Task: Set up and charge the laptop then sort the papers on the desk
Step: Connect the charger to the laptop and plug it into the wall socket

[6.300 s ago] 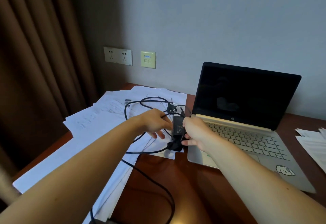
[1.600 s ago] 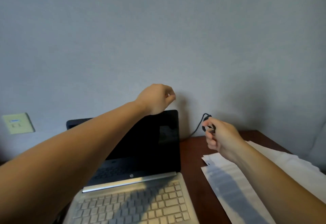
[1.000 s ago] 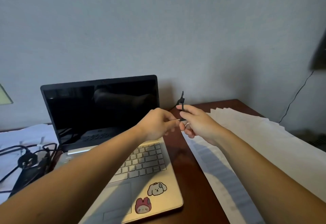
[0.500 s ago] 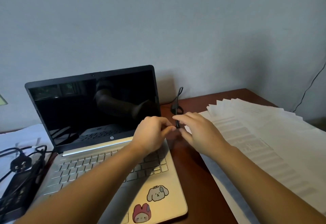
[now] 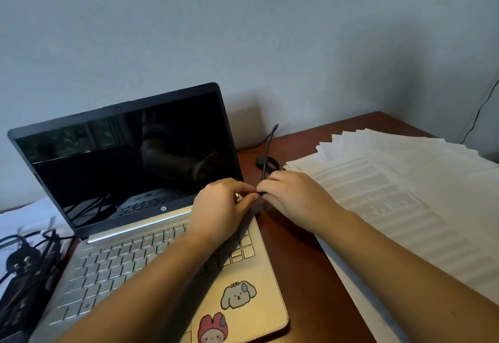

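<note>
A gold laptop (image 5: 135, 261) stands open on the wooden desk (image 5: 302, 275), its screen dark and cartoon stickers on the palm rest. My right hand (image 5: 294, 197) pinches the plug end of the thin black charger cable (image 5: 267, 148) at the right rear edge of the laptop base; the plug tip is hidden by my fingers. My left hand (image 5: 218, 207) lies on the keyboard's right rear corner with its fingers curled over that edge, touching my right hand's fingertips. A fanned pile of printed papers (image 5: 405, 207) lies to the right.
The charger brick with its coiled cord and wall plug (image 5: 24, 275) lies left of the laptop, on more white papers (image 5: 27, 213). A thin black wire (image 5: 480, 116) runs down the wall at the far right. The wall is close behind the desk.
Both hands came down from the air to the laptop's right rear corner with the cable's plug end. My view tilted down; the laptop is unmoved.
</note>
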Demonstrator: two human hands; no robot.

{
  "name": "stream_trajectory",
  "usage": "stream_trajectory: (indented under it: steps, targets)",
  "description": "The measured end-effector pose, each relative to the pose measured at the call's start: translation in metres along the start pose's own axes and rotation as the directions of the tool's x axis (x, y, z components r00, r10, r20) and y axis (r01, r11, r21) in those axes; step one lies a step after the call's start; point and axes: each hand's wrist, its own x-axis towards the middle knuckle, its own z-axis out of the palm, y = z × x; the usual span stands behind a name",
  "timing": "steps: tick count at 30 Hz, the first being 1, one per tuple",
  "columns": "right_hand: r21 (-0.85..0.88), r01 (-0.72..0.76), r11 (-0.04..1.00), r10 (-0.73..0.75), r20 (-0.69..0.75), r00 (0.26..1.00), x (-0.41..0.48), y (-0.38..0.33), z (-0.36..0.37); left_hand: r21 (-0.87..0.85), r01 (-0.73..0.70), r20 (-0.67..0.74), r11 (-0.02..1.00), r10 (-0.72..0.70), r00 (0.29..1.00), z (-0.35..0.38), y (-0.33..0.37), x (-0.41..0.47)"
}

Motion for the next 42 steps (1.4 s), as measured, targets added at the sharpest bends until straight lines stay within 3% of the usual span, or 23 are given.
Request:
stream_trajectory:
  steps: [4, 16, 26, 42]
  targets:
    - [-0.016, -0.075, 0.997, 0.076, 0.065, 0.995, 0.004, 0.002, 0.006, 0.165, 0.015, 0.002, 0.986, -0.016, 1.000, -0.002, -0.006, -0.014]
    - [0.127, -0.142, 0.982, 0.129, 0.103, 0.986, 0.005, 0.000, 0.013, 0.355, 0.051, 0.122, 0.933, -0.100, 0.987, -0.005, 0.015, -0.030]
    - [0.189, -0.146, 0.971, 0.121, 0.138, 0.983, 0.002, 0.001, 0.007, 0.286, 0.171, 0.122, 0.943, -0.213, 0.969, -0.008, 0.028, -0.029]
    - [0.258, -0.144, 0.955, 0.083, 0.233, 0.969, -0.001, 0.004, -0.006, 0.237, 0.170, 0.090, 0.956, -0.196, 0.976, -0.008, 0.033, -0.034]
